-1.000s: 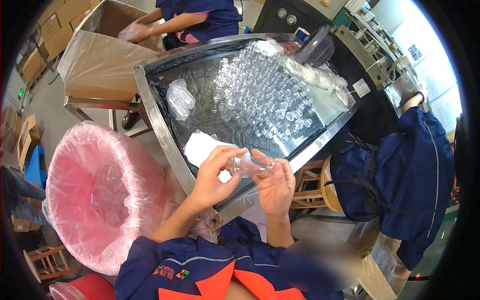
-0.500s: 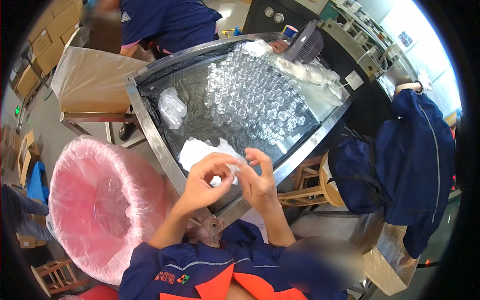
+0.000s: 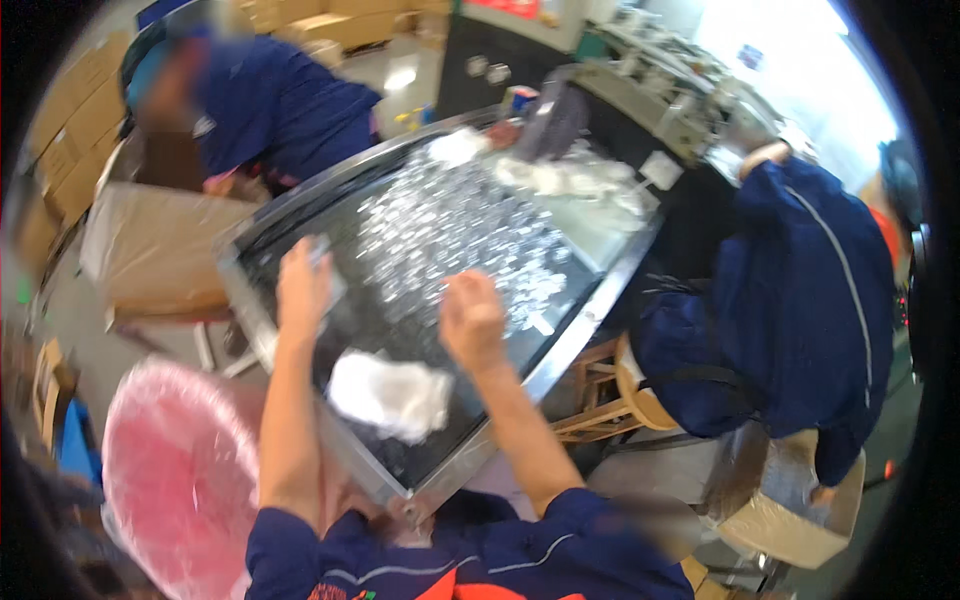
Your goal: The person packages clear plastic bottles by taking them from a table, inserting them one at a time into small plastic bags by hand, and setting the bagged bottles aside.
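Observation:
At the left of the metal-framed table (image 3: 350,455), my left hand (image 3: 303,290) is over a clear plastic bag (image 3: 335,292), its fingers curled at a pale thing that blur hides. My right hand (image 3: 473,318) is closed at the near edge of a broad spread of small clear glass-like pieces (image 3: 430,225). Its fingertips are pinched together; whatever they hold cannot be made out. Between my forearms lies a white folded cloth or sheet pile (image 3: 390,395), touched by neither hand.
A pink-lined bin (image 3: 180,470) stands left of the table. A grey fan-like thing (image 3: 555,120) and white wrapping (image 3: 575,178) are at the far end. One co-worker (image 3: 280,105) bends over a lined box at far left; another (image 3: 810,290) sits at right.
My hands were together above the white pile and have parted: the left reached forward to the bag, the right to the clear pieces. The view has shifted.

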Motion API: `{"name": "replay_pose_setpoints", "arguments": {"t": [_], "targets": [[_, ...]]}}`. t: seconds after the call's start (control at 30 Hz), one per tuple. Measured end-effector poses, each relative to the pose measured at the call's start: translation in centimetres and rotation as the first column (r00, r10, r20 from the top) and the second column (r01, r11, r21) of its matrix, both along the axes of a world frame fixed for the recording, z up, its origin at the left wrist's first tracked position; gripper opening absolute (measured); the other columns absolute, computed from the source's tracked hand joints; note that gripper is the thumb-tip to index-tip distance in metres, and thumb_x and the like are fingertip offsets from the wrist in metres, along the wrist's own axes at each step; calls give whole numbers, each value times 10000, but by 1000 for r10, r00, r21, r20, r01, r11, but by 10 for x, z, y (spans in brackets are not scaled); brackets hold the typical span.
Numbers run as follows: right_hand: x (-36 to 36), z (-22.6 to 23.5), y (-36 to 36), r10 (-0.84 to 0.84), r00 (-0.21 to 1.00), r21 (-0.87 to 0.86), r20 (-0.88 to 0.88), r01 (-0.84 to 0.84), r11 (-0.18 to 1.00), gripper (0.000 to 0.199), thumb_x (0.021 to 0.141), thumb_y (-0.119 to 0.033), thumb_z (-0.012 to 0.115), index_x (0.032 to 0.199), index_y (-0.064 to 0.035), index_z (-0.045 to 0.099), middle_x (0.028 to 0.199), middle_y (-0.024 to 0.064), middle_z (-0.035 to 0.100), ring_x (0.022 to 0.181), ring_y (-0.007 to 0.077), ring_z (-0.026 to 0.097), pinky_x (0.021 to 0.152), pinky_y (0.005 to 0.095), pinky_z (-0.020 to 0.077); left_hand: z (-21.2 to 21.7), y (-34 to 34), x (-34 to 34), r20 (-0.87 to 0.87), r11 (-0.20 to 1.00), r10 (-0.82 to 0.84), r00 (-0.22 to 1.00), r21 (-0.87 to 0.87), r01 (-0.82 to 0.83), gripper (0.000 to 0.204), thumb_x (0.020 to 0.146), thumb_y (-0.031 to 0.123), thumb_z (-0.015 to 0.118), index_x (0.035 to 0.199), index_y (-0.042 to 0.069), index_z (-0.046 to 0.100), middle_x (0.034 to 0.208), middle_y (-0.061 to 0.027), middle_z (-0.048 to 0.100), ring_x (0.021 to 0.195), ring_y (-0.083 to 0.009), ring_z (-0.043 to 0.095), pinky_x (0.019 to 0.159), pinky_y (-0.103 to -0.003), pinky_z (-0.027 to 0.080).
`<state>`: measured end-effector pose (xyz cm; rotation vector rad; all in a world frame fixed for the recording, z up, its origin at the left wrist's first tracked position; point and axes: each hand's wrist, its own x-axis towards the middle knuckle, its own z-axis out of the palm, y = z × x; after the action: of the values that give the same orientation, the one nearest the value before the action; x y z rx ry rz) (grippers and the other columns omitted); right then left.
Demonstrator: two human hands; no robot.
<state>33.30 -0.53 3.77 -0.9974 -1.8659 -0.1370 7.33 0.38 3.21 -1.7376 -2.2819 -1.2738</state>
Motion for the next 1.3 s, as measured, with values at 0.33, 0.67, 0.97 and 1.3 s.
{"name": "replay_pose_setpoints", "arguments": {"t": [0.33,0.67,0.97,1.3], "targets": [[-1,-4,0,146,989,-229,-2,-142,963,331,787,-111,687,1099,-42,601,1132,152,519,1019,324,555,831,398,502,-42,2,1,-328,962,54,943,-237,-137,566,877,391,642,1371,177,465,1435,-211,373,1344,-385,327,1018,-548,337],[0,-7,6,173,985,-235,-12,-171,957,314,792,-109,681,1082,-38,582,1118,140,509,1027,319,554,808,398,508,-22,0,24,-352,966,42,935,-223,-128,616,858,361,669,1414,244,431,1519,-190,259,1409,-387,230,1043,-608,283],[-1,-3,2,179,983,-275,-34,-181,944,321,796,-106,687,1094,-37,588,1129,150,507,1058,330,551,815,397,514,-41,0,11,-338,930,-50,940,-359,-80,660,810,443,701,1395,258,459,1502,-138,303,1333,-375,338,951,-623,350],[-3,-6,4,129,992,-202,-3,-127,971,301,786,-139,721,1073,-84,647,1088,104,559,855,245,593,707,343,534,-27,-1,31,-363,872,82,928,-425,-243,735,817,573,634,1441,255,410,1497,-180,306,1341,-437,303,944,-633,350]]}}
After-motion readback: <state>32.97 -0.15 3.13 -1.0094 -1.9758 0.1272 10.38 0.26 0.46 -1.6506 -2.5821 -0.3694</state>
